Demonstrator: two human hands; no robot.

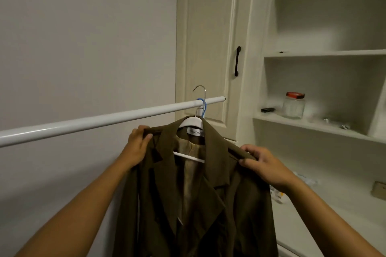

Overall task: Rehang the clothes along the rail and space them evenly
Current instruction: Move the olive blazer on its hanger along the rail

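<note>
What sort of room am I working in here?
Likely a closet or dressing corner at home: a white rail, a coat on a hanger, and built-in shelves beside a cupboard door.

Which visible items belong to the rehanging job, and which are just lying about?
Job: olive-brown coat, white plastic hanger, blue hook, white metal rail, left hand, right hand.
Lying about: red-lidded glass jar, small black object.
</note>
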